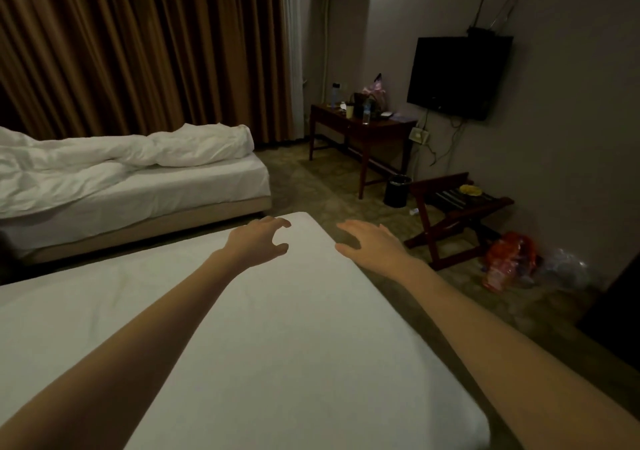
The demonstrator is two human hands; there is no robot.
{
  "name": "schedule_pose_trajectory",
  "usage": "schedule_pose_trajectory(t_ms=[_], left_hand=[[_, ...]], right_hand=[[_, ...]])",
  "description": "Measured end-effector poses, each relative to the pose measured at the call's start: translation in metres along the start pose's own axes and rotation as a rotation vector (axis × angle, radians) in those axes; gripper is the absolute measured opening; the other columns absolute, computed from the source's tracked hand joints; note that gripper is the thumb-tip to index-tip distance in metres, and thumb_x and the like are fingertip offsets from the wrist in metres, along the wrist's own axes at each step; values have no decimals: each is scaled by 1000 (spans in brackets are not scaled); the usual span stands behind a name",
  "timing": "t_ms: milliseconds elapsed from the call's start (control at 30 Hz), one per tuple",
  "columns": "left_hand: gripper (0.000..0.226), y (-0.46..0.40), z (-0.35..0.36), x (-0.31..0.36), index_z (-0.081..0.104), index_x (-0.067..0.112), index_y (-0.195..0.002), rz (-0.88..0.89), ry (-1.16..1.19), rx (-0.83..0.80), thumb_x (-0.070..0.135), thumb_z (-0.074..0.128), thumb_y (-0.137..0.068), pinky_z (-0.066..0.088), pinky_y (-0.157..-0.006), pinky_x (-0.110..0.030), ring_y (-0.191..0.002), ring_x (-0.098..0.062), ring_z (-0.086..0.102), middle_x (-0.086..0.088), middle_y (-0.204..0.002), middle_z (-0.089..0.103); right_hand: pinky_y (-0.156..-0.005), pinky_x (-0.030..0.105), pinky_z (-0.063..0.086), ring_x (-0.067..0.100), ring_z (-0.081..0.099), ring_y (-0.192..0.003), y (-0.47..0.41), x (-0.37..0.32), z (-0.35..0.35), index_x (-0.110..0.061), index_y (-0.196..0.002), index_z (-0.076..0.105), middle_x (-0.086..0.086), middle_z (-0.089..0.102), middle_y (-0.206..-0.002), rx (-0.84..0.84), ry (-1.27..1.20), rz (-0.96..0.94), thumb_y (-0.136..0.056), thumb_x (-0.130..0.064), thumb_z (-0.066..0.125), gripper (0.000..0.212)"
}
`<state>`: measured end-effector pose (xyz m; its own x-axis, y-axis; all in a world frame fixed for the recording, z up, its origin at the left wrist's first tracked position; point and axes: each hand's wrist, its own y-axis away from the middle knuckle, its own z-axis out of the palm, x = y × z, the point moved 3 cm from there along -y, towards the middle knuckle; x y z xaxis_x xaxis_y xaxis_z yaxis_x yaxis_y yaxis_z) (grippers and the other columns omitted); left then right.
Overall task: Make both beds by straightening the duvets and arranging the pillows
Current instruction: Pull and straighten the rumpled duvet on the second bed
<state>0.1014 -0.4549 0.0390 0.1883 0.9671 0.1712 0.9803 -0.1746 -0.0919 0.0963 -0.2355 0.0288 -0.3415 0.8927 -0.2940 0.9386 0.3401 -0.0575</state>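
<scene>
The near bed (242, 328) shows a smooth white surface that fills the lower middle of the head view. My left hand (258, 242) hovers over its far corner with fingers spread and loosely curled, holding nothing. My right hand (370, 242) reaches past the bed's right edge, fingers straight and empty. The far bed (194, 186) stands at the left with a crumpled white duvet (121, 155) heaped along its top. No pillows are in view.
Brown curtains (138, 44) hang behind the far bed. A dark wooden desk (381, 131) with bottles stands by the wall under a mounted TV (457, 75). A black bin (397, 190), a folding luggage rack (453, 214) and plastic bags (509, 259) crowd the carpet at the right.
</scene>
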Motion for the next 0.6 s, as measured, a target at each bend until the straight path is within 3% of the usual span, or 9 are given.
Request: schedule_pose_trajectory(t_ms=[300,600], left_hand=[[49,-76,27,179,40,30,-140,-114,57,15,38,53,-94,42,-94,-35,-129,-16,43,6,-145,41],[49,-148,24,244,42,29,-139,-163,36,61,37,55,-92,44,-96,-37,-127,-16,44,5,-141,47]], right_hand=[[-117,39,9,12,20,-143,2,179,-76,-30,-148,28,-5,22,-157,-61,-5,-131,-97,-50,41,56],[-118,40,10,10,21,-143,-33,278,-122,-30,-148,27,-8,24,-156,-20,-1,-184,-97,-51,41,57]])
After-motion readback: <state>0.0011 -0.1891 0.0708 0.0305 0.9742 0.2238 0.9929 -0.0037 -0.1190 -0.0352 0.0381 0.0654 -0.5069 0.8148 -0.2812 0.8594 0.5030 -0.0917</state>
